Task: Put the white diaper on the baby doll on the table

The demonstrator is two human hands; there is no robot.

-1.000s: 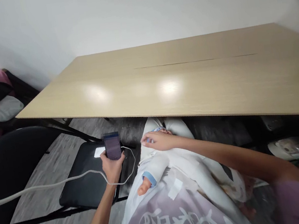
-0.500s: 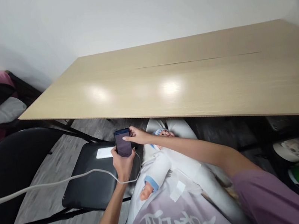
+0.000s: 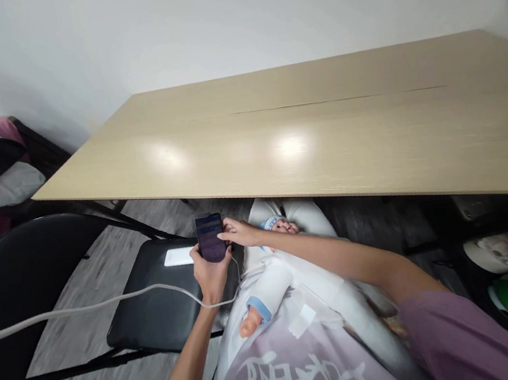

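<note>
- Gripping the smartphone (image 3: 211, 238) upright, the left hand (image 3: 210, 273) is clenching around its lower half from beneath, seemingly so that the dark screen is facing the wearer.
- The smartphone is sitting just above that hand, hovering over the black folding chair (image 3: 153, 315) and below the near edge of the tabletop (image 3: 322, 134).
- The right hand (image 3: 240, 232) is reaching across and grasping nothing, its fingers only touching the phone's right edge.
- A white charging cable (image 3: 108, 301) is hanging from the phone's bottom, looping beside the left wrist and trailing off to the left.
- A baby doll (image 3: 269, 284) in a white sleepsuit is lying across the lap under the right forearm, probably resting there while both hands are busy.
- A small white flat item (image 3: 178, 257) is lying on the chair seat, just left of the phone.
</note>
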